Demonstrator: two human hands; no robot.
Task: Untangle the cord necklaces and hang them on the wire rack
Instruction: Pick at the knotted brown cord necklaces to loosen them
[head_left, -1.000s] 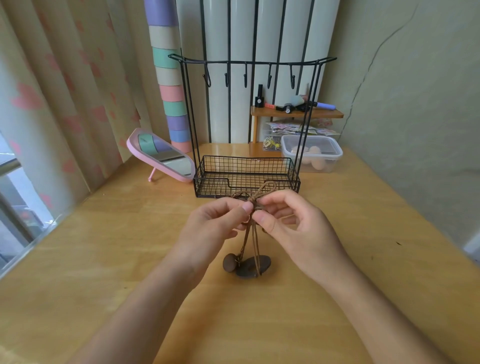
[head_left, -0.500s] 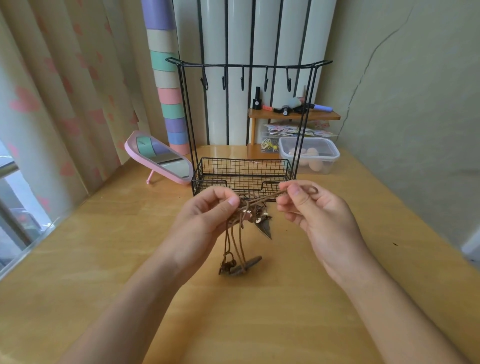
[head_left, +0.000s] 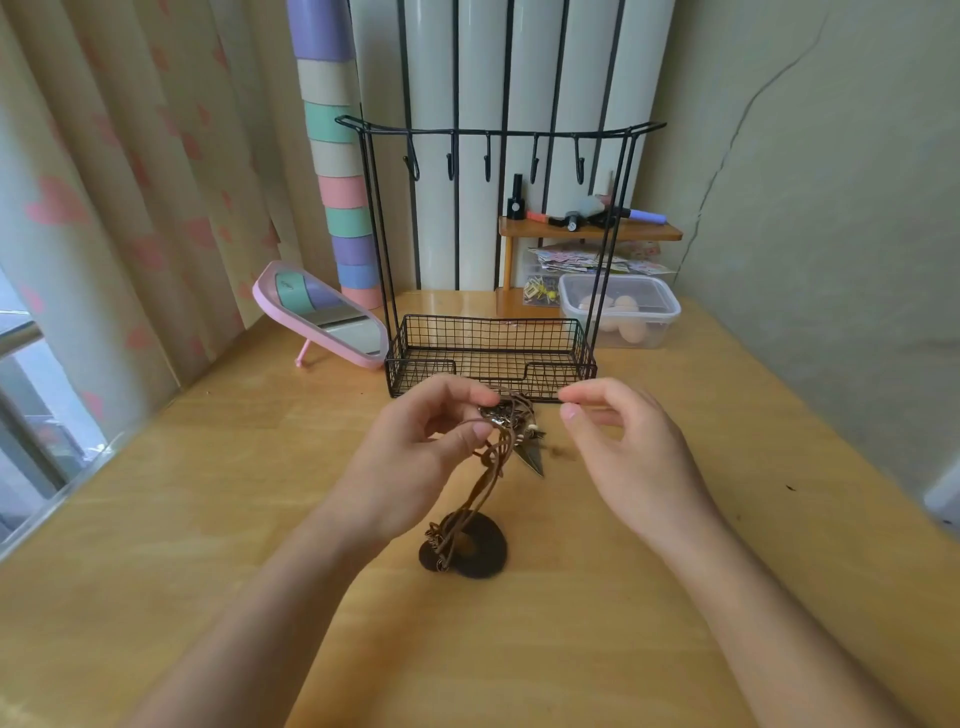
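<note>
A clear lidded box (head_left: 673, 310) is seen at the right of centre, behind the rack; pale egg-shaped pieces (head_left: 626, 325) are held in it. The black wire rack (head_left: 488, 338) is stood at the centre of the wooden table (head_left: 208, 493), with a mesh basket formed at its base and a row of hooks along its top bar. A small wooden shelf (head_left: 587, 231) behind it is loaded with a dark bottle and pens (the printed papers beneath are too small to be read).

The cord necklaces (head_left: 485, 475) are held as one brown tangle just in front of the basket. Their long axis is run down the frame, leaning to the lower left, and is ended in round dark pendants (head_left: 478, 545) rested on the table. A triangular metal pendant (head_left: 532, 457) is pointed to the lower right.

The tangle is pinched between thumb and fingers of the left hand (head_left: 415, 457). The right hand (head_left: 628, 457) is held just beside it, fingers loosely curled, thumb and forefinger tips slightly parted.
</note>
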